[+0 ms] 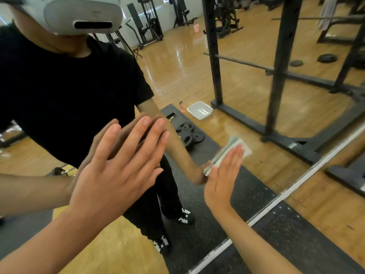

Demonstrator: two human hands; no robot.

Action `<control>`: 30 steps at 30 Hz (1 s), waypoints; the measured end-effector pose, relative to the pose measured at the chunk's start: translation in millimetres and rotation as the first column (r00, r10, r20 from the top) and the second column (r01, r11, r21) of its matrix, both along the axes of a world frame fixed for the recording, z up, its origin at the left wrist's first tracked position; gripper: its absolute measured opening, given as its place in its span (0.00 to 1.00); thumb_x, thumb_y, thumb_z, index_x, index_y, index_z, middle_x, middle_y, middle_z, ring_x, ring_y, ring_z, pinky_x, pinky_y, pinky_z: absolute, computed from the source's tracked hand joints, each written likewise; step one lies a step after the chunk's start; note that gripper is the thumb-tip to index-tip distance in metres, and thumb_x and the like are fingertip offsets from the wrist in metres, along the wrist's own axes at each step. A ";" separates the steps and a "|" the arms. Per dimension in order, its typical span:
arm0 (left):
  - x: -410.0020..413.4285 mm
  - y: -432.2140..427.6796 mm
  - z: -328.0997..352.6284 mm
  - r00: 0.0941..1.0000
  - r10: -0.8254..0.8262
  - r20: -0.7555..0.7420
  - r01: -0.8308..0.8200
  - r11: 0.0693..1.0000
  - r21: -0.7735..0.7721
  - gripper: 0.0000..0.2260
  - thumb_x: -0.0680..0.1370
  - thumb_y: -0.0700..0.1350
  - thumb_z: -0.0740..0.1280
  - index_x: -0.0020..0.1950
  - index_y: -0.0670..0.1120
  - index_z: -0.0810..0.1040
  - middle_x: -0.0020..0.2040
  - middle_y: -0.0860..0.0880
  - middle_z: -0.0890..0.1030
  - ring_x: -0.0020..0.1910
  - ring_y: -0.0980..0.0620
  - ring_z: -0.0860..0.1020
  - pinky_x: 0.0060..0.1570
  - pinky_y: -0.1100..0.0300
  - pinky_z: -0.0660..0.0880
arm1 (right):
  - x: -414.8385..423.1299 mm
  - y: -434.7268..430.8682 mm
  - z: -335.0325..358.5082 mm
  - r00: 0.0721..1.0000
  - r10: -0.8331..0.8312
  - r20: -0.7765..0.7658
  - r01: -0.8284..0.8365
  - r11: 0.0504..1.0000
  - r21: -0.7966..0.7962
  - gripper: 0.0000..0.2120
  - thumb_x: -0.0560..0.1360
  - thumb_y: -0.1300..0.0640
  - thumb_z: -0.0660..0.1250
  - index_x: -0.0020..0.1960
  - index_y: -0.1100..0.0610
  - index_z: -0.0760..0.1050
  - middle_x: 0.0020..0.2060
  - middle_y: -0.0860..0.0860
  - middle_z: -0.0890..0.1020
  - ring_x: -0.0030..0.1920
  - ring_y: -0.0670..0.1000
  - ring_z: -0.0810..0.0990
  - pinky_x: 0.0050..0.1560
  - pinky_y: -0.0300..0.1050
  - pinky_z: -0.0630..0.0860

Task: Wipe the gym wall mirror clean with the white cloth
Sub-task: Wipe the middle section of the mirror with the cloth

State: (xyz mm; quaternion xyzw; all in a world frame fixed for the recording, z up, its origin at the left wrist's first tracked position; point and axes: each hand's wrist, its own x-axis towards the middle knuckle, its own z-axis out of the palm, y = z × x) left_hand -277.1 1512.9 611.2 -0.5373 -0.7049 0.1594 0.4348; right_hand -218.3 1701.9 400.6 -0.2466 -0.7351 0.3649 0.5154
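The wall mirror (246,123) fills most of the view and reflects the gym and my own body. My left hand (118,173) lies flat on the glass with straight, spread fingers, meeting its reflection. My right hand (224,177) presses the folded white cloth (244,149) flat against the lower part of the mirror, fingers straight. The cloth shows above and to the left of my fingertips, together with its reflection.
The mirror's white bottom frame (296,186) runs diagonally above a black rubber mat (308,244). Reflected in the glass are a black squat rack (276,76), weight plates (187,133), a white basin (199,110) and a spray bottle (181,106) on the wooden floor.
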 end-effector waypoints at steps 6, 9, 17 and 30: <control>-4.9 -5.8 -0.1 0.983 0.049 -0.179 -0.064 0.995 -0.079 0.30 0.88 0.57 0.52 0.86 0.41 0.57 0.87 0.42 0.52 0.84 0.44 0.53 0.81 0.43 0.47 | -1.6 95.9 53.4 0.962 -0.255 -0.098 0.074 0.586 -0.807 0.27 0.90 0.53 0.43 0.86 0.59 0.41 0.85 0.54 0.45 0.85 0.51 0.45 0.84 0.50 0.41; -1.3 -3.0 -0.7 0.978 0.039 -0.206 -0.047 0.998 -0.035 0.29 0.87 0.55 0.54 0.86 0.42 0.57 0.87 0.43 0.51 0.85 0.44 0.50 0.83 0.44 0.43 | -7.6 89.5 116.0 0.962 -0.213 -0.169 0.092 0.840 -0.534 0.28 0.89 0.49 0.43 0.86 0.55 0.39 0.86 0.51 0.42 0.85 0.51 0.40 0.84 0.55 0.37; 2.1 -8.5 0.2 0.950 0.117 -0.290 -0.148 0.985 -0.085 0.31 0.87 0.57 0.54 0.85 0.40 0.58 0.86 0.40 0.53 0.86 0.41 0.49 0.83 0.42 0.39 | -9.2 -60.1 77.2 0.998 0.027 -0.064 -0.022 0.997 0.073 0.29 0.89 0.46 0.40 0.85 0.54 0.36 0.85 0.52 0.39 0.85 0.63 0.43 0.81 0.71 0.44; 22.2 -100.6 11.7 0.997 -0.015 -0.081 0.004 0.992 -0.126 0.28 0.80 0.55 0.66 0.76 0.42 0.76 0.82 0.38 0.64 0.83 0.38 0.58 0.81 0.39 0.49 | -9.4 -85.7 38.9 0.999 -0.036 -0.035 0.034 0.998 -0.055 0.29 0.88 0.45 0.41 0.85 0.55 0.38 0.85 0.56 0.46 0.85 0.60 0.45 0.82 0.67 0.47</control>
